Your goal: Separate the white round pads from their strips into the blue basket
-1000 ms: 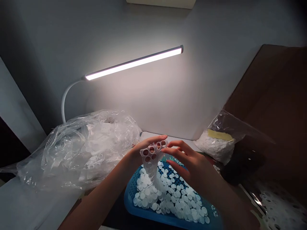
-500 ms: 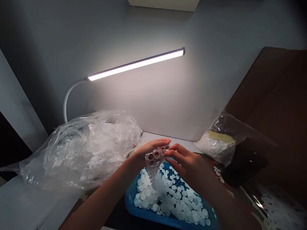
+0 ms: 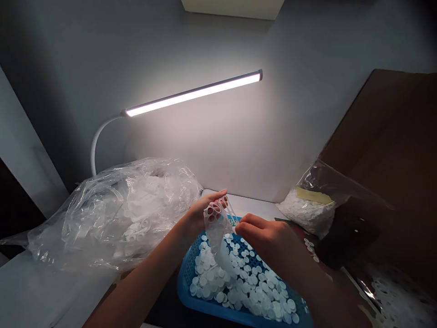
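Note:
A translucent white sheet with round holes (image 3: 215, 228) hangs above a blue perforated basket (image 3: 205, 309). The upper part of this sheet is held in my left hand (image 3: 201, 210), whose fingers are behind it. My right hand (image 3: 257, 230), fingers pinched together, grips a stretched strip at the sheet's right side. Many small white discs (image 3: 254, 291) lie in the basket beneath both hands. The sheet's lower end hangs down over the discs.
A big clear plastic bag of white pieces (image 3: 146, 200) lies at left. At right are a smaller bag (image 3: 307, 214) with a yellow label, a few loose discs (image 3: 310, 246), a shiny metal tool (image 3: 368, 291) and blurred holed sheets (image 3: 399, 296). A lamp (image 3: 194, 94) glows above.
My left hand has moved slightly left and its fingers have curled in behind the sheet. My right hand has closed and drawn down and away, stretching a strip of the sheet between the hands.

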{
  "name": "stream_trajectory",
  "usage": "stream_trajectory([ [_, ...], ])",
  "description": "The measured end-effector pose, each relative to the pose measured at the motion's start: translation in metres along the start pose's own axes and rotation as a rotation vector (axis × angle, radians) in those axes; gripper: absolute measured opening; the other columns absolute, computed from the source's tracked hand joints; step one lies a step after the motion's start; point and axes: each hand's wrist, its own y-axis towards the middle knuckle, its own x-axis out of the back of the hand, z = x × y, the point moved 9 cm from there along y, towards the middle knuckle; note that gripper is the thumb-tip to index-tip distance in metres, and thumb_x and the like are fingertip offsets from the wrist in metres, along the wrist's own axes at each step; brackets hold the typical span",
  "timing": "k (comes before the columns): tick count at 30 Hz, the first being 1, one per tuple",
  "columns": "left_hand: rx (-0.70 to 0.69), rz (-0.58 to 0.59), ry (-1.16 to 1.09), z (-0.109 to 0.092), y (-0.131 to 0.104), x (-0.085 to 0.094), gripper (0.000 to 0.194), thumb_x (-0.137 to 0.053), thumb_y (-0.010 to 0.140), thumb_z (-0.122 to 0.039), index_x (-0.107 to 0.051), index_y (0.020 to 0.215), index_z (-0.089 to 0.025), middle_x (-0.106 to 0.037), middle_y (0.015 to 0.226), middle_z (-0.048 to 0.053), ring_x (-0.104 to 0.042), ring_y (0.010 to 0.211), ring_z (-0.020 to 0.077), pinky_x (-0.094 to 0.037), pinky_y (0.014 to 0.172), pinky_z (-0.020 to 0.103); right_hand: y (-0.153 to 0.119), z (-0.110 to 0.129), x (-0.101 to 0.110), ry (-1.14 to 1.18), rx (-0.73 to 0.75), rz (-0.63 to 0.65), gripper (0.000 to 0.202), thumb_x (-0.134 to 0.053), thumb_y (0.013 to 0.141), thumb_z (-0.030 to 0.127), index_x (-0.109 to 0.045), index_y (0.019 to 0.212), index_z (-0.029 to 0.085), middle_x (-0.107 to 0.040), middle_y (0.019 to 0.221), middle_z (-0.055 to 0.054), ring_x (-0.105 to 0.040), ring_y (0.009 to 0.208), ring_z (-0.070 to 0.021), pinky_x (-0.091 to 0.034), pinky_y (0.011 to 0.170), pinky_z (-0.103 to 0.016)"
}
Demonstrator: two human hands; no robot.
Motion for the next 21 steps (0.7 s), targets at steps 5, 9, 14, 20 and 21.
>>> stream_trajectory([
  [5,0.037,-0.044,-0.082,0.004,0.003,0.003,0.041,-0.067,0.076,-0.031,-0.038,0.05,-0.018,-0.031,0.036,-0.01,-0.023,0.03,0.0018,-0.019,0.033,0.017,0.0,0.007,-0.001,-0.014,0.021,0.081,0.025,-0.045,0.073,-0.002,-0.054,0.074,0.021,-0.051,0.066,0.005,-0.033,0.045,-0.0073,-0.018,0.044,-0.023],
  [9,0.036,-0.08,-0.11,0.011,0.006,0.005,0.036,-0.066,0.076,-0.027,-0.041,0.053,-0.018,-0.036,0.037,-0.009,-0.024,0.03,0.0024,-0.019,0.033,0.018,-0.003,0.008,-0.001,-0.069,0.003,0.139,0.027,-0.043,0.062,-0.006,-0.048,0.068,0.02,-0.049,0.063,0.006,-0.03,0.043,-0.0068,-0.015,0.044,-0.023],
  [14,0.003,-0.107,-0.115,0.015,0.007,0.006,0.036,-0.071,0.072,-0.029,-0.04,0.057,-0.018,-0.04,0.041,-0.009,-0.029,0.03,0.0019,-0.018,0.035,0.017,-0.01,0.01,-0.002,-0.083,0.003,0.149,0.03,-0.041,0.056,-0.007,-0.044,0.067,0.021,-0.047,0.061,0.005,-0.027,0.041,-0.0071,-0.012,0.042,-0.023],
  [20,-0.024,-0.121,-0.109,0.018,0.009,0.004,0.035,-0.072,0.069,-0.028,-0.04,0.061,-0.017,-0.041,0.041,-0.01,-0.031,0.03,0.0016,-0.017,0.035,0.016,-0.017,0.016,0.003,-0.161,0.025,0.078,0.031,-0.041,0.048,-0.004,-0.045,0.066,0.021,-0.045,0.057,0.005,-0.023,0.038,-0.0068,-0.01,0.041,-0.023],
  [21,-0.026,-0.121,-0.108,0.018,0.009,0.003,0.035,-0.072,0.07,-0.027,-0.039,0.061,-0.018,-0.04,0.041,-0.01,-0.03,0.029,0.0015,-0.017,0.035,0.016,-0.018,0.017,0.004,-0.168,0.027,0.079,0.031,-0.041,0.048,-0.004,-0.046,0.065,0.021,-0.045,0.056,0.005,-0.024,0.037,-0.0068,-0.009,0.041,-0.023],
])
